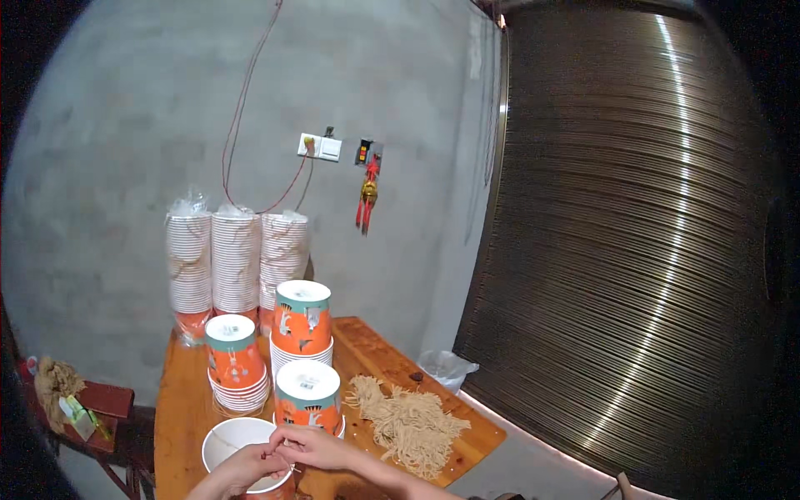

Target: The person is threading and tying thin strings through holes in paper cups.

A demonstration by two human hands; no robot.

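An open white-lined paper bucket (218,433) with an orange outside stands upright at the table's near edge. Over its right rim my left hand (239,470) and my right hand (310,447) meet, fingertips closed in a pinch. A thin pale strand of twine crosses the bucket's mouth toward them, and a short light end pokes out below the fingers. The fingers partly cover the strand. Just behind stand upside-down stacks of orange and teal paper buckets: a left stack (236,358), a tall middle stack (302,321) and a near stack (307,396).
A heap of beige twine pieces (417,425) lies on the wooden table (185,400) to the right. Wrapped bucket stacks (236,258) stand at the back by the grey wall. A clear plastic bag (448,367) is beyond the right edge. A dark red bench (112,402) stands at left.
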